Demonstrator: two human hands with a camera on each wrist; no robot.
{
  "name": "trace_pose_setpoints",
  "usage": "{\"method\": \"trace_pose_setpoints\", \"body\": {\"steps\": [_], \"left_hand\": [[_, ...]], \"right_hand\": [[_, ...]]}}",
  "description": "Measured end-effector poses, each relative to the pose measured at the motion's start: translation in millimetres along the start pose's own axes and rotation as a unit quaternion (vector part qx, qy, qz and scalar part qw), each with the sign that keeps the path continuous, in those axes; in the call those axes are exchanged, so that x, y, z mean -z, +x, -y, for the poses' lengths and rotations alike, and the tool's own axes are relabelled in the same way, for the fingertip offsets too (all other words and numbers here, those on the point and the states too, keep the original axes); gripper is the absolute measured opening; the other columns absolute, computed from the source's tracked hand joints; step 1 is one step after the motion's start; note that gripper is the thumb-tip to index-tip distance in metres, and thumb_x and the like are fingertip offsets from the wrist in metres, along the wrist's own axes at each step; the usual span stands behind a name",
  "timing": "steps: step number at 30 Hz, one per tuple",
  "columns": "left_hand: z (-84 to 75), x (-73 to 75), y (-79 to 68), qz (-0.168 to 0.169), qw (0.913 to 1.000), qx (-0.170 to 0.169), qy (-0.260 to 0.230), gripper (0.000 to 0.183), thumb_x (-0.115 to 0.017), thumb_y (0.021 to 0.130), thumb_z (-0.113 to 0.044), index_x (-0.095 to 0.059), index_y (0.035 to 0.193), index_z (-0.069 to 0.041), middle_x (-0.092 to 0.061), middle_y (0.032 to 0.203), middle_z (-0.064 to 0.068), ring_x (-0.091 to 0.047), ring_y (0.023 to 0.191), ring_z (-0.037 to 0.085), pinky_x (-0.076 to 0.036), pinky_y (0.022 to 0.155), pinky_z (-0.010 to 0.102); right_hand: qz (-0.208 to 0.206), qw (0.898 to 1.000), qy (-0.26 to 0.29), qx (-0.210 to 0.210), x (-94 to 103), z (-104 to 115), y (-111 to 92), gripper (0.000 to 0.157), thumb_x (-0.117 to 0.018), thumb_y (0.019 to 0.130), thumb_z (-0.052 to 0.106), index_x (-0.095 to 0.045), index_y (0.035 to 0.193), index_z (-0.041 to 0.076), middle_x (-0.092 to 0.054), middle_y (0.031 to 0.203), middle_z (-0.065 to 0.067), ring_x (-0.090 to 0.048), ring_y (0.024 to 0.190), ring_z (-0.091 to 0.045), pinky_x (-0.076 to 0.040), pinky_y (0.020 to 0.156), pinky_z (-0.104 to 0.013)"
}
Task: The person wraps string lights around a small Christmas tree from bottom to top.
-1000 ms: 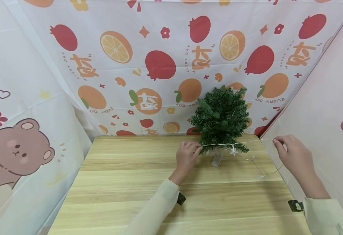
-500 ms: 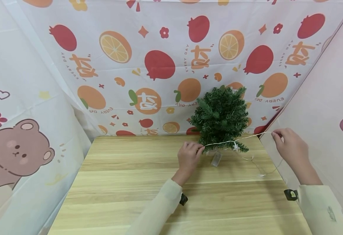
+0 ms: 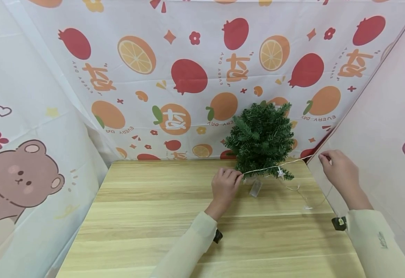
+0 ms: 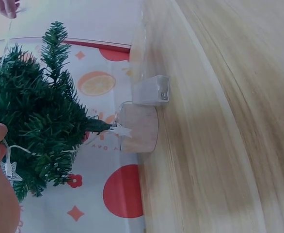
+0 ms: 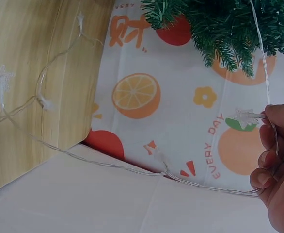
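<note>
A small green artificial Christmas tree (image 3: 260, 135) stands at the back right of the table. My left hand (image 3: 224, 187) pinches a thin string of fairy lights (image 3: 259, 170) at the tree's lower left. Out to the right, my right hand (image 3: 342, 170) pinches the same wire, which stretches across the front of the lower branches. A clear star light (image 3: 280, 172) hangs from this stretch. In the right wrist view another star (image 5: 246, 118) sits right at the fingertips, and the wire runs on through the curled fingers. Slack wire with more stars trails over the table.
A clear box (image 4: 154, 91) lies on the wooden table (image 3: 147, 216) beside the tree's pale round base (image 4: 141, 128). Behind the table hangs a fruit-print cloth (image 3: 188, 34). Pale cloth walls (image 3: 390, 135) close in the right side and the left.
My right hand has moved up and slightly left, so the wire now slants upward to the right. My left hand has shifted slightly right, and the hanging star has shifted right too.
</note>
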State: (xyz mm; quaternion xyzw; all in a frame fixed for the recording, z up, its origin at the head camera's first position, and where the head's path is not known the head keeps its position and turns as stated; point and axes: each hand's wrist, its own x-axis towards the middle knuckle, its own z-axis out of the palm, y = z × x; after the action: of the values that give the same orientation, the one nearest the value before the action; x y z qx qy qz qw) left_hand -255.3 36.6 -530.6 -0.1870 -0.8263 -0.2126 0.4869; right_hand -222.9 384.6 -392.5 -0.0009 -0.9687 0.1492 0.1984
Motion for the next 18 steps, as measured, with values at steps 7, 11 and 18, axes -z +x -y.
{"method": "trace_pose_setpoints", "body": {"steps": [7, 11, 18], "left_hand": [[-7.8, 5.2, 2.2, 0.002, 0.9999, 0.003, -0.015, 0.011, -0.082, 0.085, -0.030, -0.078, 0.090, -0.022, -0.075, 0.089, -0.008, -0.064, 0.083, 0.013, -0.054, 0.071, 0.026], [-19.8, 10.1, 5.4, 0.005, 0.9997, -0.003, -0.023, 0.012, -0.083, 0.084, -0.030, -0.077, 0.091, -0.023, -0.075, 0.088, -0.010, -0.065, 0.081, 0.010, -0.054, 0.071, 0.023], [-43.3, 15.2, 6.4, 0.018, 0.9970, -0.010, -0.074, 0.008, -0.077, 0.090, -0.031, -0.077, 0.091, -0.023, -0.074, 0.089, -0.011, -0.065, 0.080, 0.008, -0.054, 0.070, 0.022]], "right_hand": [[0.006, 1.000, -0.002, -0.003, -6.7, -5.8, 6.0, 0.027, -0.054, 0.104, 0.022, -0.068, 0.109, 0.000, -0.064, 0.105, -0.023, -0.063, 0.095, -0.041, -0.046, 0.069, -0.058], [0.005, 1.000, 0.002, -0.002, -19.0, -12.6, 7.7, 0.026, -0.055, 0.103, 0.022, -0.069, 0.107, 0.000, -0.065, 0.102, -0.022, -0.064, 0.093, -0.040, -0.046, 0.068, -0.057], [0.018, 1.000, 0.004, -0.003, -43.0, -17.6, 10.3, 0.023, -0.058, 0.101, 0.019, -0.069, 0.103, -0.001, -0.066, 0.097, -0.021, -0.063, 0.083, -0.036, -0.046, 0.063, -0.052]]}}
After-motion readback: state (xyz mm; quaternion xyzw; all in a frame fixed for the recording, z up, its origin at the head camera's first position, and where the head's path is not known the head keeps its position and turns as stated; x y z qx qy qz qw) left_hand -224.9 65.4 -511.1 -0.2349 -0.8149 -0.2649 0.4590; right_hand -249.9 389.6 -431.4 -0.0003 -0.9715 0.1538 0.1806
